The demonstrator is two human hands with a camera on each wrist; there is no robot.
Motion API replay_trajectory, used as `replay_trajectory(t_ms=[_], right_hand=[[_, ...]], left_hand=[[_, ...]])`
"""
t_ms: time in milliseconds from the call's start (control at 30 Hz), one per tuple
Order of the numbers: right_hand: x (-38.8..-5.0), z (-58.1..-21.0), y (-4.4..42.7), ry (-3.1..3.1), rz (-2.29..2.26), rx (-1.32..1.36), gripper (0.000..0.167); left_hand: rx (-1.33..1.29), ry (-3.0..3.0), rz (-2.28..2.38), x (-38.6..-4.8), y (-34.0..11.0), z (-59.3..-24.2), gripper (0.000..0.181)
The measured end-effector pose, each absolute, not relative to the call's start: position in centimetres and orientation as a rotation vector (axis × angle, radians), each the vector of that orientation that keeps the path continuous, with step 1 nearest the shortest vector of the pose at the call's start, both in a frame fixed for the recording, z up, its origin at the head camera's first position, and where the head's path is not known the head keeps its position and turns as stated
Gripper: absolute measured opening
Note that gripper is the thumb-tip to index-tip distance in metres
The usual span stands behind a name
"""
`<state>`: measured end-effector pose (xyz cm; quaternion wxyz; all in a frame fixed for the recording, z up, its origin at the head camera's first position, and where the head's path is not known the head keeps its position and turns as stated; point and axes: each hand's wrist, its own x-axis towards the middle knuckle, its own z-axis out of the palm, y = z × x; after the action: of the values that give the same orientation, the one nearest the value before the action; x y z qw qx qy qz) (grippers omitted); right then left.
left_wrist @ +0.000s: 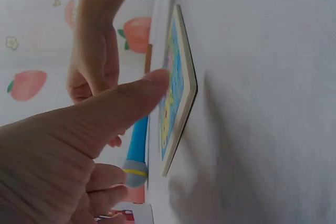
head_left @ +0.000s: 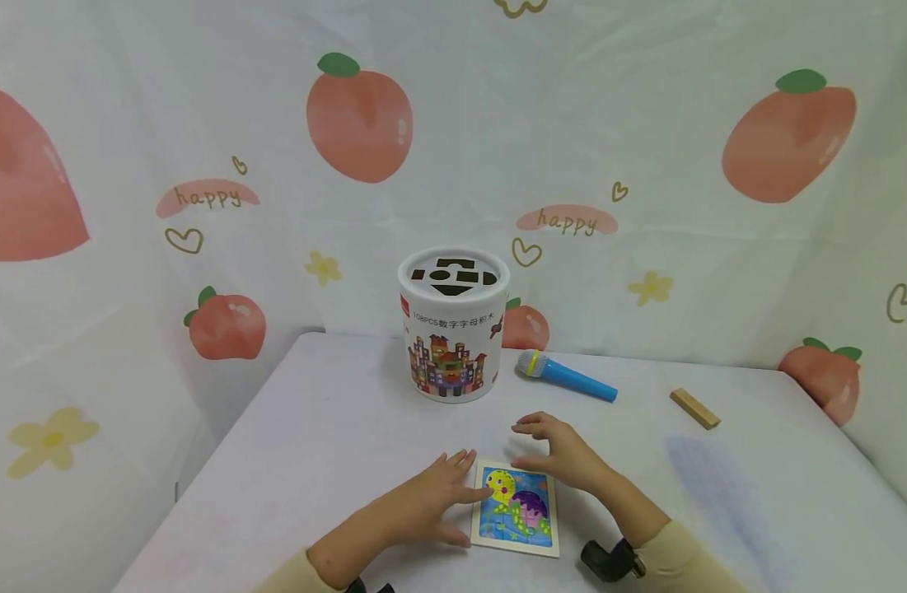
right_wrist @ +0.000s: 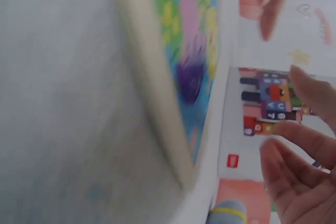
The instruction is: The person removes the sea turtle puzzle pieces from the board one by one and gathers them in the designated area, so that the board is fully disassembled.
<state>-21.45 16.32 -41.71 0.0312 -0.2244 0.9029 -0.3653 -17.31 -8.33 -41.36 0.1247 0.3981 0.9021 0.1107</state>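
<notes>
Left hand (head_left: 437, 494), right hand (head_left: 563, 453), each grip loose, at picture puzzle (head_left: 516, 527); “108PCS” bucket (head_left: 453, 354), “happy” backdrop (head_left: 453, 198) behind.

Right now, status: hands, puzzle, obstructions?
Left hand, right hand: at puzzle edges, not gripping. Puzzle: face up. Bucket, microphone: behind, out of the way.

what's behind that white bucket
A patterned backdrop hangs behind the white bucket, with a printed peach partly showing past its right side. Whatever the bucket covers can't be seen.

Printed backdrop (head_left: 453, 165), seemingly cloth, hangs behind white table (head_left: 334, 445).
</notes>
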Motion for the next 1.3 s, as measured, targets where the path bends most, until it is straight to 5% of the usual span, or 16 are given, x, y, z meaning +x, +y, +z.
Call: replay_trajectory(t_ms=[1300], right_hand=[[-22.0, -43.3, 13.1, 2.468, -1.198, -0.705, 0.009]], left_hand=[[1.015, 2.600, 0.364, -16.7, -6.6, -42.4, 0.049]])
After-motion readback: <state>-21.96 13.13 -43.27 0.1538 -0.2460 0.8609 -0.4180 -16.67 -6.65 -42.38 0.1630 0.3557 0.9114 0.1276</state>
